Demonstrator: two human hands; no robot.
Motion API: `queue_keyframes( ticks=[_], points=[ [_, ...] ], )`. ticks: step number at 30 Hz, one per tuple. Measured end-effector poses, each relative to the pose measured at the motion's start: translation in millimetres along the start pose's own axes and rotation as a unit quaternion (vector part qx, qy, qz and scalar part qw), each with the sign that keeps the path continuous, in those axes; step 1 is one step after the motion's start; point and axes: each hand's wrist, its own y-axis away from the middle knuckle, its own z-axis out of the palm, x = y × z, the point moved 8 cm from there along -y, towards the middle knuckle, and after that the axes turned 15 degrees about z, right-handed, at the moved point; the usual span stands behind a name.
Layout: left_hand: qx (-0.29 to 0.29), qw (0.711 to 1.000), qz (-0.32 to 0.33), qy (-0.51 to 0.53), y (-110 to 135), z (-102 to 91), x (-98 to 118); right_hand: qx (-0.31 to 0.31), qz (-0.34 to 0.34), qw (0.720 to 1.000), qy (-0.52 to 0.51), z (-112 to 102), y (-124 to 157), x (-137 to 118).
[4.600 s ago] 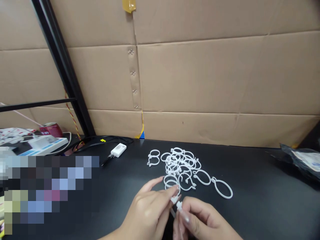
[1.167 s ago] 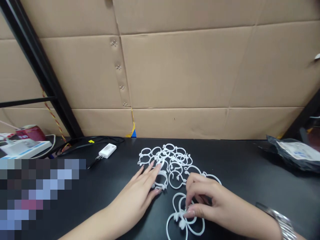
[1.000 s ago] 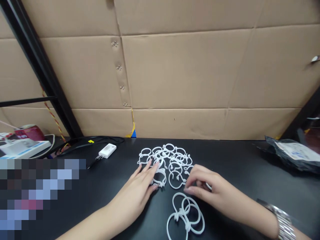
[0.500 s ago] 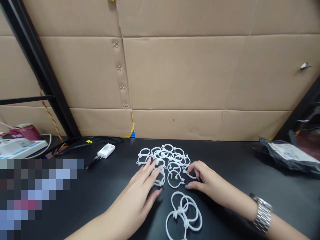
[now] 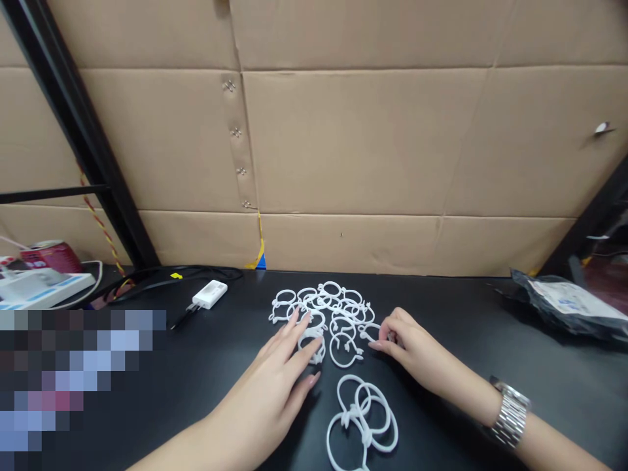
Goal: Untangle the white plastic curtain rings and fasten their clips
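A pile of white plastic rings lies in the middle of the black table. A small cluster of joined rings lies apart, nearer to me. My left hand lies flat with its fingers stretched out, the fingertips resting on a ring at the pile's near edge. My right hand, a metal watch on its wrist, is at the pile's right edge. Its fingers are curled and pinch a white ring, which they partly hide.
A white adapter with black cables lies at the back left. Past it are a power strip and a red can. A black bag sits at the right. A cardboard wall stands right behind the table.
Both hands earlier worked one ring together near me. The joined cluster now lies on the table. My right hand has left it and moved up to the pile. My left hand lies flat.
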Motion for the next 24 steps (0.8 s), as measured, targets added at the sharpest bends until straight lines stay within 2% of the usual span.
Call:
queue_keyframes(
  ticks=[3,6,10,13,15,18,24],
  points=[
    [0.001,1.0,-0.001,0.0,0,-1.6,0,0.0,0.014,0.998,-0.067,-8,-1,-4],
    [0.005,1.0,0.0,0.002,0,-2.4,0,-0.063,0.047,0.984,-0.16,-7,0,-10],
    [0.015,1.0,0.002,0.006,-1,-4.6,2,-0.177,0.073,0.938,-0.29,7,8,-20],
    [0.02,1.0,0.006,0.007,0,-7.0,4,-0.199,0.065,0.911,-0.354,13,12,-23],
    [0.024,1.0,0.007,0.009,0,-8.5,5,-0.19,0.058,0.912,-0.359,14,13,-22],
    [0.028,0.999,0.009,0.012,0,-9.6,5,-0.18,0.041,0.93,-0.317,14,13,-23],
    [0.01,1.0,0.004,0.007,-1,-5.7,3,-0.197,0.039,0.939,-0.279,19,13,-26]
  ],
)
